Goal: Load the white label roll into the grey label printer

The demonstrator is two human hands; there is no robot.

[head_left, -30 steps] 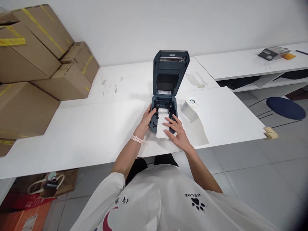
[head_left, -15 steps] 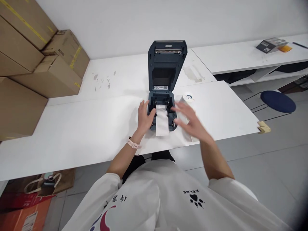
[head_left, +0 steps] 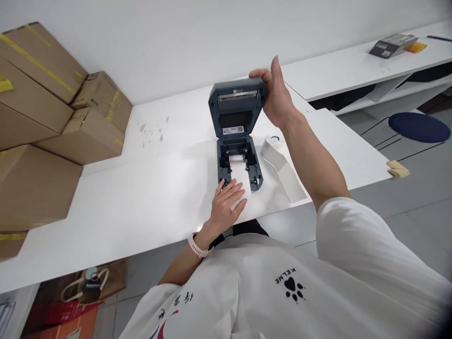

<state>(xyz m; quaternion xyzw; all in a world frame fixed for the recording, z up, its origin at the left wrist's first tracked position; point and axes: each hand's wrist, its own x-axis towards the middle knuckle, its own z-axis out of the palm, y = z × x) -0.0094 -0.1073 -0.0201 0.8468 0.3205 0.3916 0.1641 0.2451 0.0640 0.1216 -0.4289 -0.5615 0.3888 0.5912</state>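
A dark grey label printer (head_left: 222,162) stands on the white table, its lid (head_left: 252,107) raised but leaning forward. My right hand (head_left: 278,100) grips the lid's upper right edge, fingers behind it and thumb pointing up. A white paper strip (head_left: 239,168) runs through the printer bay and out over the front edge. On that strip, at the printer's front, my left hand (head_left: 228,202) lies with its fingers spread. Right of the printer sits a roll of white labels (head_left: 271,145), a length of it unrolled toward the table's front edge.
Cardboard boxes (head_left: 95,134) are stacked at the left of the table (head_left: 158,188). To the right are a shelf unit (head_left: 325,77) with a dark box (head_left: 386,47) on top, a blue stool (head_left: 418,127), and a padded table corner (head_left: 398,169). Bags (head_left: 90,285) lie below the table.
My right hand has moved up from beside the printer bay to the lid, which now tilts further forward. My left hand has slid from the printer's left side onto the paper strip.
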